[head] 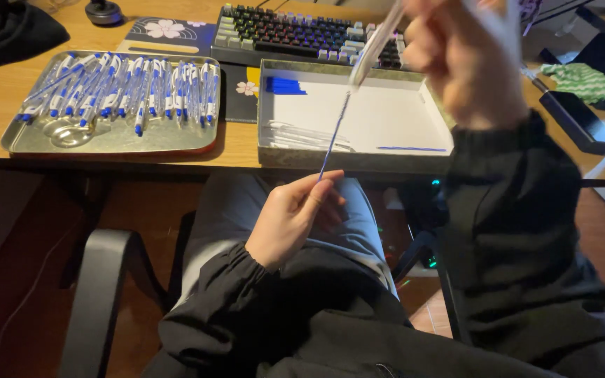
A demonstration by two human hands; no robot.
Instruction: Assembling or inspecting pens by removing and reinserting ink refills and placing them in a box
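Threading blue refill (333, 133) into clear pen barrel (376, 43) above white box (386, 115); left hand (292, 217) pinching refill end, right hand (467, 59) clenched round barrel. Next, seemingly: pushing refill fully home, keeping alignment.

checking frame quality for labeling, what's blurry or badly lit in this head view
Head view: the right hand and clear pen barrel are motion-blurred; the left hand pinching the blue refill is sharp; the metal tray of pens is evenly lit; the floor under the desk is dim.
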